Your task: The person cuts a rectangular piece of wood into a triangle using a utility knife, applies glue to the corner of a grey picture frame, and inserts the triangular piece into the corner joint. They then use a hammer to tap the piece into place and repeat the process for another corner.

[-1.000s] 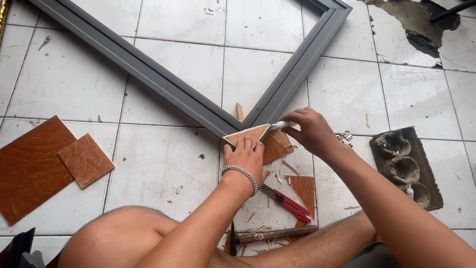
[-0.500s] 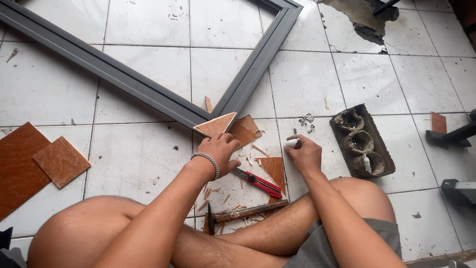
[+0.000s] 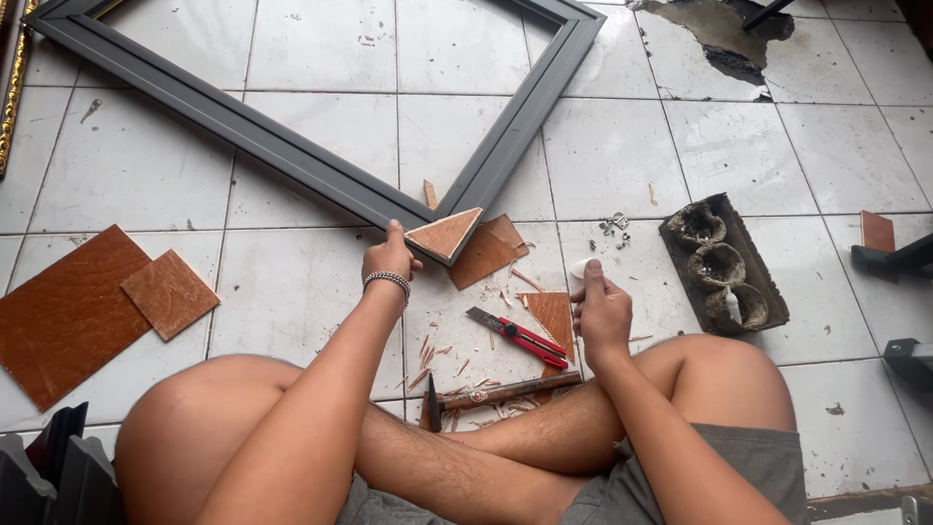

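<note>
white tiled floor (image 3: 292,311), wood shavings about. near, hammer (image 3: 501,394) and red knife (image 3: 517,336). right hand (image 3: 601,313) grip closed on a small white piece (image 3: 580,268). left hand (image 3: 391,261) pinches triangular wooden piece (image 3: 445,233) on grey frame (image 3: 292,156) corner: thin, stiff, light; tip points 5 o'clock, long edge 8–2.

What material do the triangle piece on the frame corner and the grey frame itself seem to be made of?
The triangle piece, held by the left hand, looks like thin plywood or hardboard: matt brown face, pale cut edges, splinters nearby. The grey frame looks like a painted wood or plastic moulding: smooth, even grey, grooved profile; which one is unclear.
</note>
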